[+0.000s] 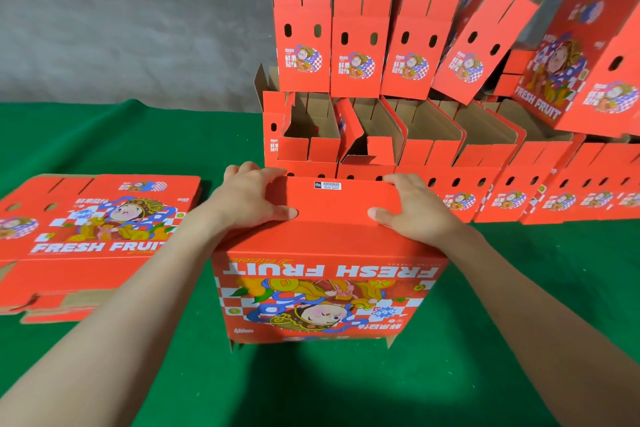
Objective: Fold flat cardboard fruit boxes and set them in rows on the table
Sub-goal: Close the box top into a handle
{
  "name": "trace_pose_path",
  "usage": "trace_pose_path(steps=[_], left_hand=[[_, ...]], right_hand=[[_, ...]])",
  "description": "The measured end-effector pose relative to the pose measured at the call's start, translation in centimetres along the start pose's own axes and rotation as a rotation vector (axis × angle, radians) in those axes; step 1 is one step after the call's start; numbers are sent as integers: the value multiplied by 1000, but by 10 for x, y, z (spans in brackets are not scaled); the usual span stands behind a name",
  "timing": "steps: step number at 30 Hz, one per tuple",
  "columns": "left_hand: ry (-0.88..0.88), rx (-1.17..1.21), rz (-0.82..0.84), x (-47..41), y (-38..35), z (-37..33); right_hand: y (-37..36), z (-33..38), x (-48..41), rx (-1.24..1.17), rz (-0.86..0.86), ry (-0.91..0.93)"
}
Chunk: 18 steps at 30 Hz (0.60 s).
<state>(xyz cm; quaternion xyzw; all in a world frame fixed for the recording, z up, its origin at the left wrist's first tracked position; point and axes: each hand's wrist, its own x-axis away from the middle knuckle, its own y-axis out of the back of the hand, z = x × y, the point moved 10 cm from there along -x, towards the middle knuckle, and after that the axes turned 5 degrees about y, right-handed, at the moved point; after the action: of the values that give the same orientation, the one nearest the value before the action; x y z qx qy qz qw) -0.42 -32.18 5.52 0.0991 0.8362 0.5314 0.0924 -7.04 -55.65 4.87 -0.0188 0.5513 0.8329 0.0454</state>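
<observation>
A red fruit box [325, 291] stands upside down in front of me on the green table [450, 357], its "FRESH FRUIT" print inverted. Its plain red bottom panel with a small barcode label faces up. My left hand [251, 199] grips the panel's left far corner, thumb flat on top. My right hand [414, 206] grips the right far corner the same way. A stack of flat unfolded boxes [90, 239] lies to the left. Folded open boxes [398, 146] stand in a row behind, with more stacked on top.
A grey concrete wall [121, 28] rises behind the table. One folded box [585, 62] leans tilted at the far right on top of the rows. Green table surface shows at the back left and near me.
</observation>
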Motion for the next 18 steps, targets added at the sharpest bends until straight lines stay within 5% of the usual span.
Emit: trace_pose_path(steps=[10,16,18], left_hand=[[-23,352,-60,-1,15,8],[225,1004,-67,3,4,50],[280,990,38,11,-12,64]], right_hand=[[4,-10,-4,-232,-69,43],[5,-48,-2,-662,-212,-220],[-13,-66,9,-949,-174,-378]])
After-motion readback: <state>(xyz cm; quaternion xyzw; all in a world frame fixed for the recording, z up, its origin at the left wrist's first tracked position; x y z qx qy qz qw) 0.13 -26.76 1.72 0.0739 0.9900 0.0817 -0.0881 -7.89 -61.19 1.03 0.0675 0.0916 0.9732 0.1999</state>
